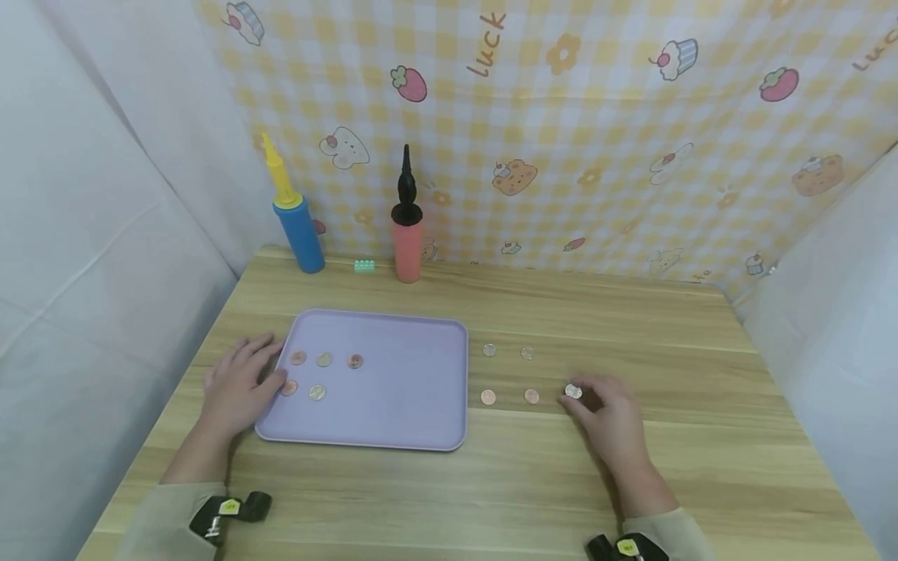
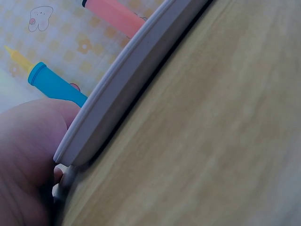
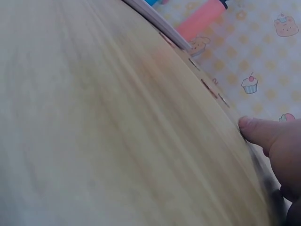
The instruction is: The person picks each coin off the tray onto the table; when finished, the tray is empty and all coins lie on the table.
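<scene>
My left hand (image 1: 238,383) holds the left edge of a shallow lilac tray (image 1: 393,397), its thumb over the rim. In the left wrist view, the tray's outer wall (image 2: 117,87) rises beside that hand. Several copper and silver coins lie flat in the tray's left half, among them a silver coin (image 1: 318,393). To the right of the tray, my right hand (image 1: 616,421) pinches a silver coin (image 1: 573,391) between thumb and finger at the tabletop. In the right wrist view, the thumb (image 3: 258,132) shows, while the pinched coin is hidden.
More coins lie between tray and right hand: two silver, including one silver coin (image 1: 489,350), and two copper, including one copper coin (image 1: 532,396). Behind the tray stand a blue-and-yellow pump (image 1: 300,234), a pink-and-black pump (image 1: 408,249) and a small green toy brick (image 1: 364,266).
</scene>
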`<state>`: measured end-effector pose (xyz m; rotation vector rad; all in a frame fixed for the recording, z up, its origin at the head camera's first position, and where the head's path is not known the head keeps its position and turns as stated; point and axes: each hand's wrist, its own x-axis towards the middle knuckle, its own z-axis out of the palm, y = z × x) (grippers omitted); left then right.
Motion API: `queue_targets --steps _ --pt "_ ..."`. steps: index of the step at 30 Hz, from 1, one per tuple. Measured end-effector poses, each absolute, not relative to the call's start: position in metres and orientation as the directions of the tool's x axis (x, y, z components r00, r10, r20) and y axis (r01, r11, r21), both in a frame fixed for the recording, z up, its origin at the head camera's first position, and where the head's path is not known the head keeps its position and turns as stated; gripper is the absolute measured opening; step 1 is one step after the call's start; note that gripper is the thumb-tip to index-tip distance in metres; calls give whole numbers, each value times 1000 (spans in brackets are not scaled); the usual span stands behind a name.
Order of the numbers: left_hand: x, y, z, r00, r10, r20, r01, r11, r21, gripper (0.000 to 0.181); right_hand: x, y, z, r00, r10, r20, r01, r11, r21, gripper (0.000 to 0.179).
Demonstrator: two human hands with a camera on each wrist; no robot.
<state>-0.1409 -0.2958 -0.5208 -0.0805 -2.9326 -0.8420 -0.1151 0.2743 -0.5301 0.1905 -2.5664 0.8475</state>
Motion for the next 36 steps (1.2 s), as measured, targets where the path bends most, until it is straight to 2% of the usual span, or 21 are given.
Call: queue_targets --steps 8,16,36 --pt "-140 -295 -521 -995 21 93 68 843 533 55 -114 280 -530 -921 42 388 -207 790 -577 27" --pt "-141 -296 -521 -995 25 99 74 845 530 54 -113 285 -532 -933 43 357 -176 810 -559 23" --pt "-140 -296 -521 -995 20 100 71 842 535 54 -110 286 -527 -938 -14 347 -209 821 -532 17"
